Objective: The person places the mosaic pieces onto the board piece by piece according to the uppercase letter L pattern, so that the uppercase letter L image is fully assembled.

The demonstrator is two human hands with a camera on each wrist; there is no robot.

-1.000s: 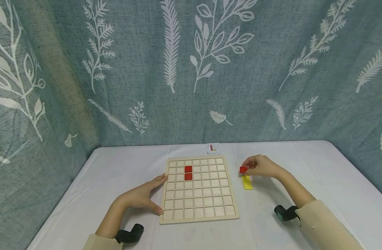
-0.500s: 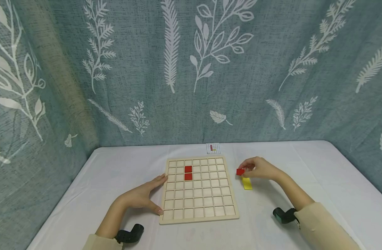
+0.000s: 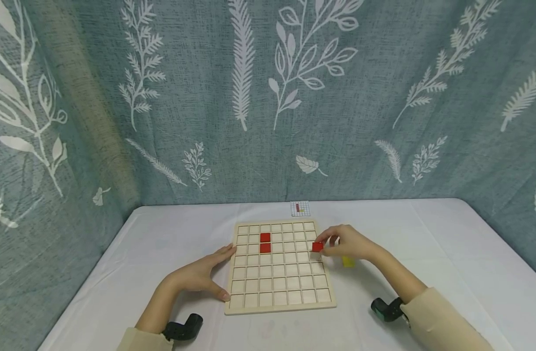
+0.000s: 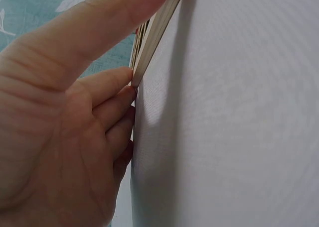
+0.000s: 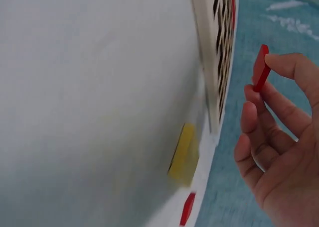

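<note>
A wooden grid board (image 3: 280, 310) lies on the table, with two red square tiles (image 3: 265, 248) set one below the other in its upper part. My right hand (image 3: 349, 242) pinches another red tile (image 3: 317, 247) between thumb and fingertips, over the board's right edge; the right wrist view shows this tile (image 5: 260, 67) held on edge. At the board's left side, my left hand (image 3: 201, 274) rests with thumb and fingers spread, touching the edge. Partly hidden below the right hand is a yellow piece (image 3: 349, 262).
A small pattern card (image 3: 300, 208) with red and yellow squares lies behind the board. Another red piece (image 5: 187, 209) lies on the table near the yellow piece in the right wrist view. A patterned curtain (image 3: 233, 161) hangs behind the white-covered table (image 3: 162, 229).
My right hand has moved left with the pinched red tile, from over the yellow piece to the board's right edge. The left hand has stayed at the board.
</note>
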